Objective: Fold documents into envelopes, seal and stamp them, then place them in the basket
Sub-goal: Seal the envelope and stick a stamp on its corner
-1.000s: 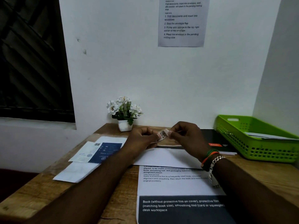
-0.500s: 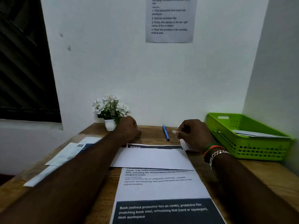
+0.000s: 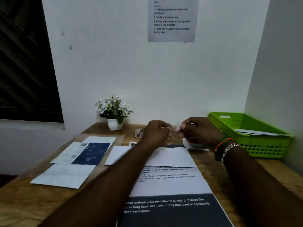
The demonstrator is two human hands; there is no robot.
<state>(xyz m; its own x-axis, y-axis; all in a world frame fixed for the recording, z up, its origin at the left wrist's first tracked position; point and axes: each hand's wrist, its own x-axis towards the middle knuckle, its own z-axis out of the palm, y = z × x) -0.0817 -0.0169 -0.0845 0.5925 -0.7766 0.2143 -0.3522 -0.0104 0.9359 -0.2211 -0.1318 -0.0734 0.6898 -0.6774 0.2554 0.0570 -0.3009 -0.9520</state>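
Observation:
A white envelope [image 3: 170,157] lies flat on the desk in front of me, on top of a printed sheet [image 3: 172,185]. Just above its far edge, my left hand [image 3: 155,133] and my right hand [image 3: 199,131] meet with pinched fingers. A small pale stamp [image 3: 177,127] sits between my right thumb and forefinger; my left fingertips are close to it, and blur hides whether they touch. Another small stamp piece [image 3: 139,133] lies on the desk left of my left hand. At the right stands the green basket [image 3: 265,145] with an envelope [image 3: 260,132] in it.
A potted white flower [image 3: 114,112] stands at the back by the wall. Documents, one with a dark blue panel [image 3: 91,153], and a white sheet [image 3: 65,175] lie at the left. Folded white papers [image 3: 195,145] lie under my right hand. An instruction sheet [image 3: 172,18] hangs on the wall.
Half a second ago my hands were apart, the left by the flower pot. Now they have come together again over the envelope's far edge. The view has shifted slightly.

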